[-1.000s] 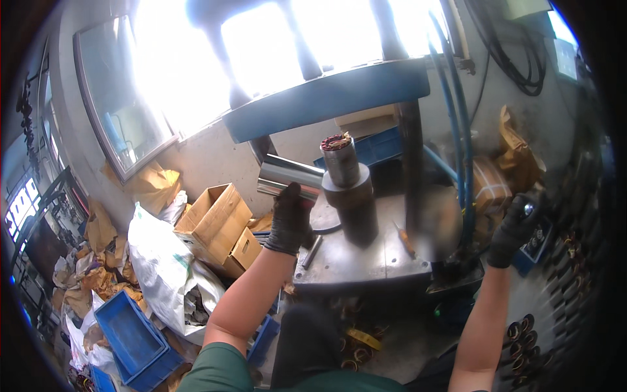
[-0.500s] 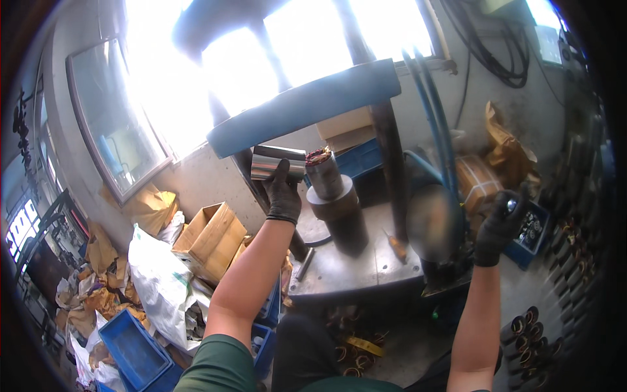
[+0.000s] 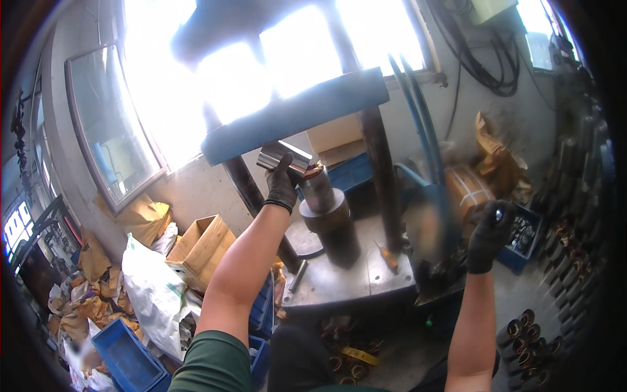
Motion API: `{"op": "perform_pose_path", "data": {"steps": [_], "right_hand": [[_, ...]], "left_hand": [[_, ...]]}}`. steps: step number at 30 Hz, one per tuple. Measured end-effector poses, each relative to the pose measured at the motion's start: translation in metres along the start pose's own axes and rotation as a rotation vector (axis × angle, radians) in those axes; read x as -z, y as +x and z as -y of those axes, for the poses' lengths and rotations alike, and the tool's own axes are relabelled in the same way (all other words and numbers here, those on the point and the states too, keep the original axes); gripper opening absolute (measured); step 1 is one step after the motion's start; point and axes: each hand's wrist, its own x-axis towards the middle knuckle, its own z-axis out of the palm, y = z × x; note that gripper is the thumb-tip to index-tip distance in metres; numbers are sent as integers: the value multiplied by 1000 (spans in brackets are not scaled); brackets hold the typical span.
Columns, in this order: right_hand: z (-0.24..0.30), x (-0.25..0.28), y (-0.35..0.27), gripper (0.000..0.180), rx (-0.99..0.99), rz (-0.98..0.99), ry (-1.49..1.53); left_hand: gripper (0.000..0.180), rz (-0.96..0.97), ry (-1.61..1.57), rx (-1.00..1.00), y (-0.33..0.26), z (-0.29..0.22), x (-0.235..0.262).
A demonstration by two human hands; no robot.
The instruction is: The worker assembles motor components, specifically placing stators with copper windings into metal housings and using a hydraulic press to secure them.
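Left hand (image 3: 282, 185): gloved, I see it closed around a shiny metal tube (image 3: 277, 157), held tilted just under the blue press beam (image 3: 294, 116)
Tube: just beside the top of the dark cylinder (image 3: 330, 219) standing on the press table (image 3: 346, 277)
Right hand (image 3: 490, 235): gloved, closed on a small knob (image 3: 499, 213) right of the press, well apart from the tube
Nearby: cardboard box (image 3: 199, 245), blue crate (image 3: 124, 353)

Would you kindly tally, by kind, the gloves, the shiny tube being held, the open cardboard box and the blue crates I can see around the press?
Black gloved hands: 2, left hand, right hand
Shiny metal tube: 1, gripped in the left hand
Open cardboard box: 1
Blue crates: 2, floor crate, parts crate
Total: 6
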Motion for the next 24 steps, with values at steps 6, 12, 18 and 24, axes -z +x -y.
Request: {"op": "perform_pose_path", "data": {"steps": [6,12,18,24], "right_hand": [[34,8,11,15,-148,158,60],[32,24,33,42,50,285,-81],[80,43,42,51,5,397,-216],[84,60,47,23,72,648,-266]], "left_hand": [[48,188,122,1,43,-2,4],[56,170,334,-50,23,-18,-35],[65,227,450,-144,8,-22,-34],[66,273,476,-169,3,-12,-30]]}}
